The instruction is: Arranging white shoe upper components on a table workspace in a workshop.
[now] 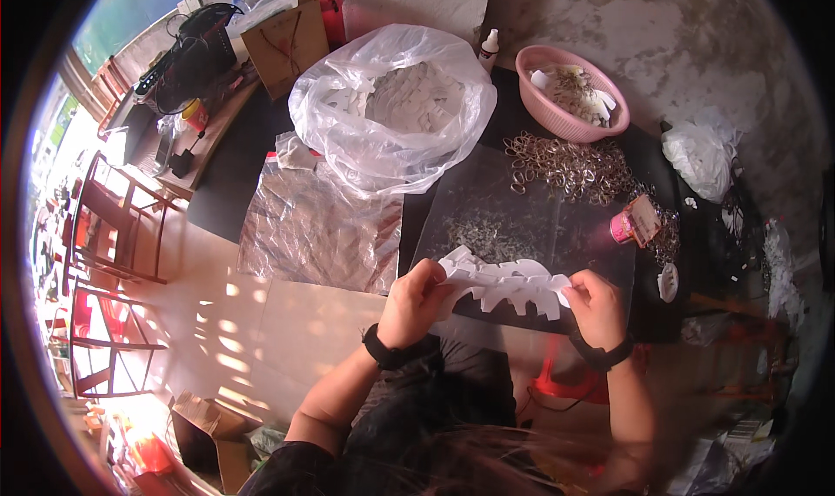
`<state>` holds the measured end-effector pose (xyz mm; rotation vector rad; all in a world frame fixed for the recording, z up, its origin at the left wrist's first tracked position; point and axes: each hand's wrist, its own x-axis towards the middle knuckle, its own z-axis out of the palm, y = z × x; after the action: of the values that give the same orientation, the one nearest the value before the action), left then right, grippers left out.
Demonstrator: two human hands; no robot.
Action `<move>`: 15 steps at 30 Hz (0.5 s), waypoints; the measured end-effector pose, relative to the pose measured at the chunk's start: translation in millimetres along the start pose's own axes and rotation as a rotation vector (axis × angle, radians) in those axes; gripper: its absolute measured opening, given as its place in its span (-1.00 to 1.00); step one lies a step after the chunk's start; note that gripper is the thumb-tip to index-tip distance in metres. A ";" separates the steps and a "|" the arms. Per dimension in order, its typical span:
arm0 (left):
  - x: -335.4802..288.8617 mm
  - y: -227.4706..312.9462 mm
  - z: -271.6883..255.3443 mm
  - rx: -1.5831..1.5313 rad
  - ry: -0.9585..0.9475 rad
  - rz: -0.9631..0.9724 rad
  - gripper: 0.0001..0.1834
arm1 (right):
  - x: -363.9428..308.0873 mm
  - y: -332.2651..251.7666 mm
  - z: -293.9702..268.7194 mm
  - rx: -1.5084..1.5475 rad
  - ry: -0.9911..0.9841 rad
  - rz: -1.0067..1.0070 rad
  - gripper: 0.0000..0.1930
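Note:
Over the near edge of the table, I hold a white strip with notched, tab-like edges [509,285] stretched between my two hands. My left hand [410,301] pinches its left end, thumb and fingers closed. At the other end, the closed fingers of my right hand [597,307] grip it. Just beyond the strip, a scatter of small clear bits [487,235] lies on a dark clear-covered sheet [548,222]. Farther back on that sheet is a heap of metal rings [574,167]. What the strip is made of I cannot tell.
A large clear plastic bag [317,118] of white pieces stands at the back, behind a crinkled plastic sheet [326,226]. A pink basket [565,124], a white bottle [489,49] and a pink tub [621,227] are around the rings. Wooden chairs [117,235] stand left.

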<state>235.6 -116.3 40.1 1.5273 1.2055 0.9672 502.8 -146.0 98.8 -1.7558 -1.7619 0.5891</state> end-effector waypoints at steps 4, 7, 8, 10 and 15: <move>-3.5 -0.8 -16.2 -0.581 -0.202 -0.091 -0.90 | -16.8 -5.7 -10.5 0.487 -0.244 0.182 -0.89; -11.0 -2.4 -25.0 -0.648 -0.356 -0.238 -0.85 | -27.5 -5.0 -12.6 0.690 -0.363 0.378 -0.87; -13.6 -1.3 -28.3 -0.656 -0.393 -0.285 -0.82 | -30.7 -6.0 -10.8 0.790 -0.365 0.408 -0.87; -19.0 -0.1 -29.3 -0.699 -0.411 -0.260 -0.82 | -32.4 -5.6 -7.5 0.885 -0.385 0.438 -0.86; -32.1 5.3 -26.6 -0.583 -0.387 -0.199 -0.79 | -37.3 -9.4 1.3 0.865 -0.329 0.376 -0.87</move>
<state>205.0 -143.0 51.0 1.0412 0.6988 0.7560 493.8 -183.4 100.7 -1.3822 -1.0588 1.5895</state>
